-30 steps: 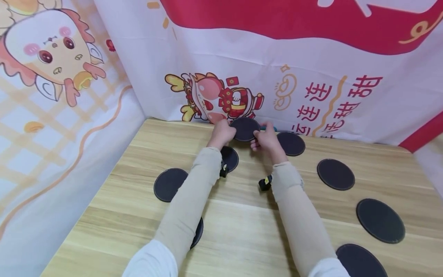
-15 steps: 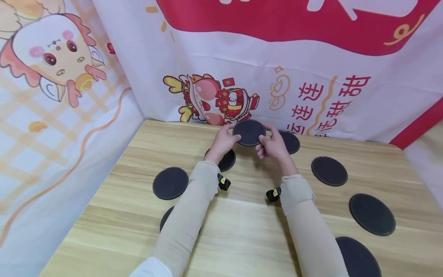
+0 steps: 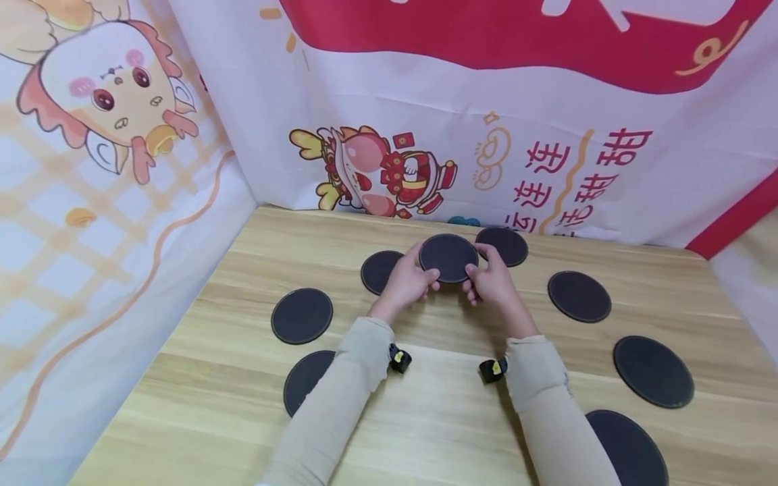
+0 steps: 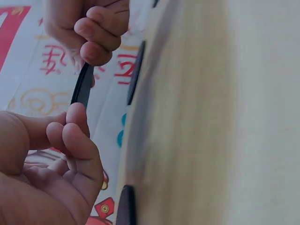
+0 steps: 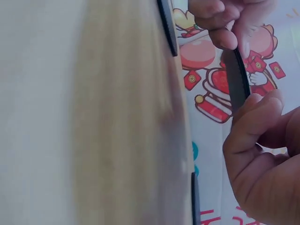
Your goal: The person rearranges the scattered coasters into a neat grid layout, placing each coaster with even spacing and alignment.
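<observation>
A round black coaster [image 3: 448, 258] with a stitched rim is held above the far part of the wooden table. My left hand [image 3: 411, 280] pinches its left edge between thumb and fingers, and my right hand [image 3: 491, 280] pinches the right edge. Seen edge-on in the left wrist view, the coaster [image 4: 83, 84] is thin and clear of the tabletop. The right wrist view shows the same coaster [image 5: 237, 77] between both hands. Close by on the table lie one coaster [image 3: 380, 271] left of my left hand and another coaster [image 3: 503, 246] behind my right hand.
More black coasters lie in an arc on the table [image 3: 437, 418]: a left coaster [image 3: 302, 316], a nearer one [image 3: 306, 378] partly under my left sleeve, and a right coaster [image 3: 579, 296] among several. A small teal object [image 3: 464, 221] shows at the back edge, against the printed cloth [image 3: 377, 88].
Both hands have drawn the coaster back from the cloth toward me and slightly right. The teal object at the back edge, hidden half a second ago, shows again.
</observation>
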### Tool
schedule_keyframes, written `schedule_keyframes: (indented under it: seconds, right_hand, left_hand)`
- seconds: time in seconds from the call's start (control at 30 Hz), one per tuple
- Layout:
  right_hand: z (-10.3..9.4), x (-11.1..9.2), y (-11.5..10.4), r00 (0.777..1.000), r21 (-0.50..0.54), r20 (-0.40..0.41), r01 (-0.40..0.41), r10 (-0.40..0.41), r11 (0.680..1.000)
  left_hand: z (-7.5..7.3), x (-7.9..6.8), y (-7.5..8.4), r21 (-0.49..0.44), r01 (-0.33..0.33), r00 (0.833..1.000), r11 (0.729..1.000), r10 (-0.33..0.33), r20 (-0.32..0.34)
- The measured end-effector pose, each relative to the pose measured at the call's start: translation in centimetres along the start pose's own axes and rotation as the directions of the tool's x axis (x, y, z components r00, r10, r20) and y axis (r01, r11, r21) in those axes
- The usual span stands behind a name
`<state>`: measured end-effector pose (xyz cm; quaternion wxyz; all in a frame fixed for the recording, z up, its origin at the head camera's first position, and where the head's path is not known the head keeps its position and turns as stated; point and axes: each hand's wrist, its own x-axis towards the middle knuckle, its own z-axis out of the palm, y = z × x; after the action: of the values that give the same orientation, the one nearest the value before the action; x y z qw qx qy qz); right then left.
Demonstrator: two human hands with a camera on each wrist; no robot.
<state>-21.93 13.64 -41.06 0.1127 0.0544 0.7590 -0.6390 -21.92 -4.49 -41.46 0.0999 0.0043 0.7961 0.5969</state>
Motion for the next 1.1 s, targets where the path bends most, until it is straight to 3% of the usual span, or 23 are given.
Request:
schedule_keyframes:
  seconds: [0.2, 0.37, 0.67, 1.1]
  right_hand:
    - [-0.2, -0.2, 1.1, 0.997, -0.007, 0.049, -0.065, 0.066, 0.998]
    - [-0.1, 0.0, 1.7, 0.992, 0.009, 0.076, -0.107, 0.106, 0.994]
    - [-0.6, 0.7, 2.3, 0.986, -0.008, 0.065, -0.155, 0.155, 0.988]
    - [-0.4, 1.1, 2.2, 0.980, -0.035, 0.053, -0.188, 0.189, 0.982]
  left_hand:
    - [0.6, -0.4, -1.1, 0.134, 0.033, 0.999, 0.990, -0.035, 0.006]
    - [0.6, -0.3, -1.6, 0.176, 0.048, 0.997, 0.983, -0.057, 0.048]
    - [0.9, 0.1, -1.3, 0.276, 0.132, 0.985, 0.952, -0.158, 0.076]
    - [0.3, 0.0, -1.2, 0.281, 0.129, 0.982, 0.951, -0.163, 0.099]
